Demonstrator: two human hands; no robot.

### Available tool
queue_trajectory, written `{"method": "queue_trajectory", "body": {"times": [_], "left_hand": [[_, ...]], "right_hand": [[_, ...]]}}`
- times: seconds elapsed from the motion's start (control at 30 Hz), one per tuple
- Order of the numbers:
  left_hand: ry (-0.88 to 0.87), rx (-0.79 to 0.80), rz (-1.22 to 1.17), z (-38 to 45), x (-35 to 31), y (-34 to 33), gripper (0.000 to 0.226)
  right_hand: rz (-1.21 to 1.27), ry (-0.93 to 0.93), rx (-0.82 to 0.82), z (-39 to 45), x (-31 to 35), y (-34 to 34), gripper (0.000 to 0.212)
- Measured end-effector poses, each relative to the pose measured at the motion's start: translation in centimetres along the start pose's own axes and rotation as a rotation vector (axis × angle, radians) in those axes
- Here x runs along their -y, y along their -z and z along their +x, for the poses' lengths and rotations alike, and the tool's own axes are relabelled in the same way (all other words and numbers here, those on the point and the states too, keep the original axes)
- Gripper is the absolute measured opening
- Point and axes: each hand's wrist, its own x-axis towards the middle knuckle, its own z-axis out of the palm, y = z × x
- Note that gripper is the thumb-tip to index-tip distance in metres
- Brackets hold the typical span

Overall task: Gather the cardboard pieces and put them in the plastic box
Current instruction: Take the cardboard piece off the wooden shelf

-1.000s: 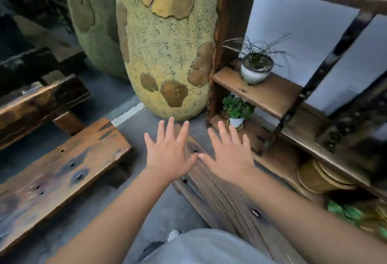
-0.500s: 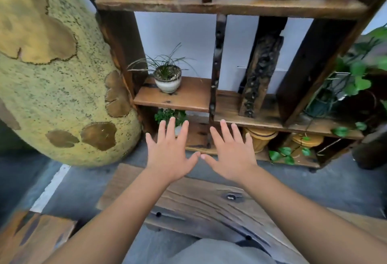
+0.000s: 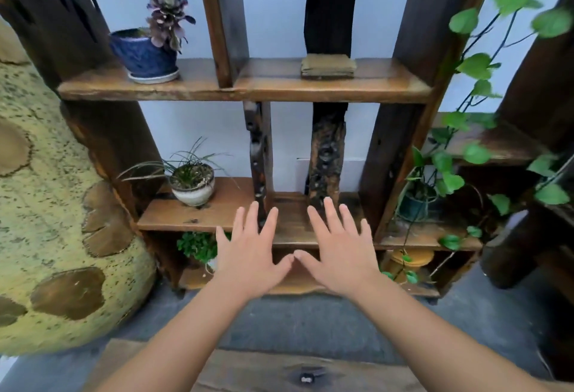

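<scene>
My left hand [image 3: 250, 253] and my right hand [image 3: 337, 253] are stretched out side by side in front of me, palms down, fingers spread, thumbs almost touching. Both hold nothing. A small flat stack of brownish cardboard-like pieces [image 3: 328, 65] lies on the upper shelf of a dark wooden rack [image 3: 245, 85], well above and beyond my hands. No plastic box is in view.
On the rack stand a blue pot with a purple plant [image 3: 146, 54], a white pot with grass [image 3: 193, 185], a small green plant [image 3: 197, 245] and a trailing vine [image 3: 466, 130] at right. A huge yellow speckled vase [image 3: 52, 236] fills the left. A wooden plank [image 3: 248, 373] lies below my arms.
The view has swung right and upward, from the benches and vase to the rack, bringing its upper shelf into sight. My hands kept the same spread, empty pose.
</scene>
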Motion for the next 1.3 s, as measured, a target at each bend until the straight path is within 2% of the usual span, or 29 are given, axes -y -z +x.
{"method": "queue_trajectory", "body": {"times": [0.33, 0.7, 0.97, 1.1, 1.3], "left_hand": [[-0.008, -0.213, -0.022, 11.1, -2.7, 6.0, 0.086], [-0.156, -0.376, -0.009, 20.2, -0.5, 13.0, 0.085], [-0.203, -0.315, -0.023, 26.9, 0.6, 14.6, 0.087], [-0.206, -0.230, -0.068, 31.1, 0.4, 14.6, 0.087], [-0.180, -0.042, -0.292, 38.2, -0.2, 12.3, 0.081]], "right_hand": [[-0.032, 0.005, -0.197, 8.6, -6.2, 7.1, 0.089], [-0.077, -0.040, -0.419, 16.5, -7.0, 14.6, 0.086], [-0.100, -0.036, -0.385, 22.4, -7.8, 16.2, 0.083], [-0.107, -0.053, -0.350, 26.0, -9.1, 16.9, 0.080], [0.120, -0.195, -0.233, 32.6, -11.7, 16.8, 0.076]]}}
